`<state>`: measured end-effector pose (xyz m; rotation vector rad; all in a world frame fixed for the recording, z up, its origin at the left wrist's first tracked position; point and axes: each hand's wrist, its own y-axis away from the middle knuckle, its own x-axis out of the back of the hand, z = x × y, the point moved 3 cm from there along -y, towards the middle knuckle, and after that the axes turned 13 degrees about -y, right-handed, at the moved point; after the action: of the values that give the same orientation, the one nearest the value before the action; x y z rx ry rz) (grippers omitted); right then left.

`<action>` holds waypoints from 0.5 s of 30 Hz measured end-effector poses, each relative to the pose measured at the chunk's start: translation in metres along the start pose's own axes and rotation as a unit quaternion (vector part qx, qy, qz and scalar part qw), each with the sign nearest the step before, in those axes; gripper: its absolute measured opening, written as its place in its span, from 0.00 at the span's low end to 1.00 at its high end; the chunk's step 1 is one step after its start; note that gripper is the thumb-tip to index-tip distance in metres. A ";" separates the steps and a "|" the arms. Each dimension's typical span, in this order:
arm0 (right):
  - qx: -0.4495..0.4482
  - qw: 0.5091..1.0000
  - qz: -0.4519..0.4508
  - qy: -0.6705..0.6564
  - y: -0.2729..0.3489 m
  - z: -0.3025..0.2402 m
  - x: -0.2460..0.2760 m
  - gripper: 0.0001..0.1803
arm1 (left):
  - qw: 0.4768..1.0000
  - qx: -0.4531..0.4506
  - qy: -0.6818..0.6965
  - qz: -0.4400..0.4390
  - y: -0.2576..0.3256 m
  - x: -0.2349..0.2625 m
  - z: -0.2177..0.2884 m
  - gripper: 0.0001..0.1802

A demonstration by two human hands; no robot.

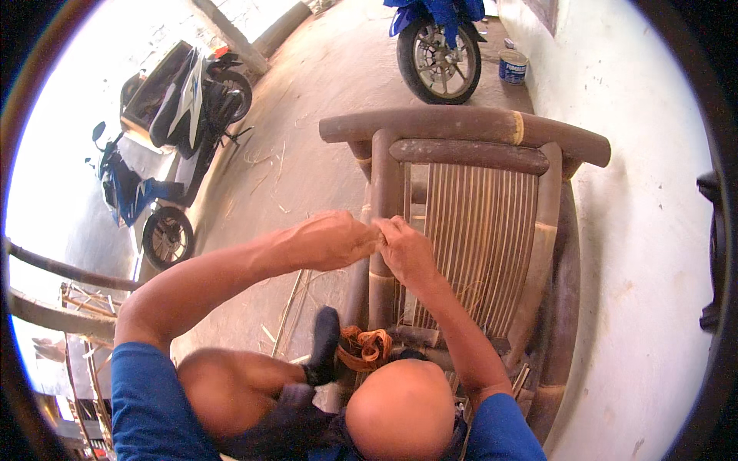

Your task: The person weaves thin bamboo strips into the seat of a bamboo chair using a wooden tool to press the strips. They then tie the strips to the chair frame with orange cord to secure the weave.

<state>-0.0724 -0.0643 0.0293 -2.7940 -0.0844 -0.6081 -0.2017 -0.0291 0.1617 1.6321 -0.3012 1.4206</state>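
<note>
My left hand [344,240] and my right hand [408,250] meet with fingers closed, fingertips pinched together beside a brown bamboo post [387,180]. Whatever they pinch is too small or hidden to make out. The post belongs to a bamboo chair [461,123] with a thick curved top rail and a panel of thin slats [480,238]. Below my hands lies a loose bundle of orange-brown strips [364,347], close to my foot in a black sock [326,338]. The lower part of the chair is partly hidden behind my right forearm and knee.
A white wall [630,253] runs along the right of the chair. Beyond the chair stand a blue motorcycle [438,58] and a blue can [513,67]. Another motorcycle [184,115] is at the left. Bamboo poles [65,313] cross the left edge, and thin scraps litter the floor [261,184].
</note>
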 end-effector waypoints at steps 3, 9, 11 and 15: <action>0.012 0.985 0.072 -0.159 0.003 0.003 0.017 0.18 | 0.996 -0.056 0.066 0.020 0.003 0.011 0.002 0.17; -0.096 0.909 0.160 -0.373 0.047 -0.016 0.095 0.30 | 0.947 -0.118 -0.046 0.295 -0.040 0.003 -0.046 0.13; -0.086 0.904 0.176 -0.380 0.055 -0.029 0.115 0.31 | 0.941 -0.157 -0.122 0.274 -0.065 -0.018 -0.053 0.19; -0.101 0.894 0.202 -0.387 0.061 -0.053 0.132 0.31 | 0.901 -0.228 -0.230 0.289 -0.102 -0.058 -0.055 0.25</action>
<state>0.0335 -0.1380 0.1151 -2.9270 0.4122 0.6397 -0.1846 0.0466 0.0585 1.5122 -1.3829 1.2117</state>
